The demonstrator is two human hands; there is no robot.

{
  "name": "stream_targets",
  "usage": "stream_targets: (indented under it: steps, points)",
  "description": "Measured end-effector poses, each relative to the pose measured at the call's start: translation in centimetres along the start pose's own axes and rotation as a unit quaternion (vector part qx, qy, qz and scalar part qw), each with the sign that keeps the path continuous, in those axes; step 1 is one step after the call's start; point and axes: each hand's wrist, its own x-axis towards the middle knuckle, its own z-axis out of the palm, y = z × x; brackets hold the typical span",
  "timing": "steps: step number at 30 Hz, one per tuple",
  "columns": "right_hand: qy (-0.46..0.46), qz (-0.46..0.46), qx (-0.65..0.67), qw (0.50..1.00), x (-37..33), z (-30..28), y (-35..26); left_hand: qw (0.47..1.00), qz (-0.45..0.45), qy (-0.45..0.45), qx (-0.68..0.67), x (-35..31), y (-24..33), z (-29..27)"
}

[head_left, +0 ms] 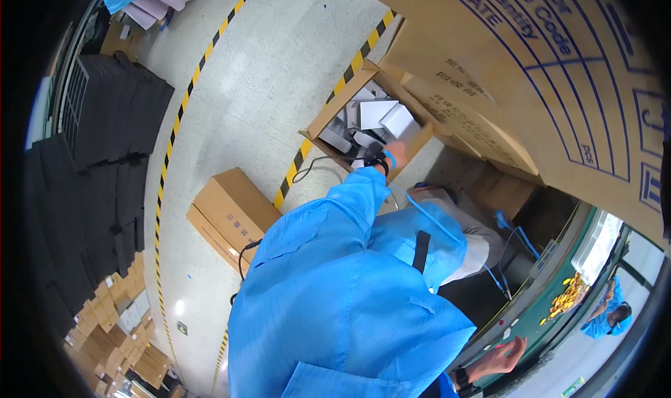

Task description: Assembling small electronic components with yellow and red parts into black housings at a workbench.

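Observation:
My left arm, in a blue smock sleeve, reaches out to an open cardboard box (pixel 426 141). My left hand (pixel 396 153) is at the box's near edge, with a black band and a light blue strap at the wrist; its fingers are not clear. Inside the box lie several white and grey small boxes (pixel 377 115) and other pieces, jumbled together. At the lower right, my right hand (pixel 500 358) is held beside the green worktop (pixel 510 328), fingers apart and nothing seen in them. A dark band circles that wrist.
A large printed carton (pixel 489 69) looms at upper right. A closed carton (pixel 237 213) stands on the floor at left. Black stacked sheets (pixel 91 195) and piled cartons line the far left. Yellow pieces (pixel 565 300) lie on the worktop, near another person in blue (pixel 607 317).

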Motion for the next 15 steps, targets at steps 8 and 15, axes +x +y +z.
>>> stream_targets:
  steps: [8,15]
  points:
    - [-0.002,-0.002,-0.002,1.000,-1.8,-0.3,-1.8,0.986,0.116,0.030,-0.117,-2.3,9.9,4.8]
    - [-0.020,-0.001,0.021,1.000,-3.4,1.3,-3.5,0.989,0.092,0.026,-0.112,0.0,10.7,6.3]
